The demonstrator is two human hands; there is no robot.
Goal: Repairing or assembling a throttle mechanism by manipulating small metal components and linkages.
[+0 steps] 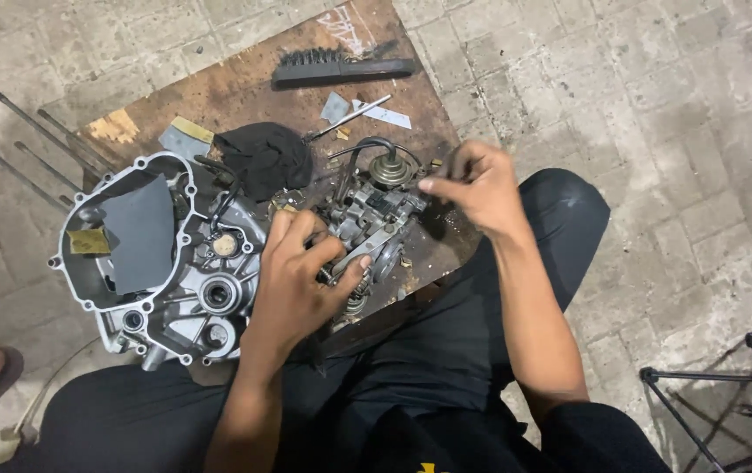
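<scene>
At the frame's centre we steady a small metal carburettor (pixel 367 223) on the wooden bench (pixel 245 88). Our left hand (pixel 293 280) wraps its lower body, fingers curled tight; our right hand (pixel 472 184) pinches something small at its upper right, too small to tell. We judge it dense, rigid and oily-slick, best gripped by the cast body, not its thin hose.

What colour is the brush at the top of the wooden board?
The brush is black, bristles and handle alike. The head view shows it best, lying on the wooden board.
</scene>
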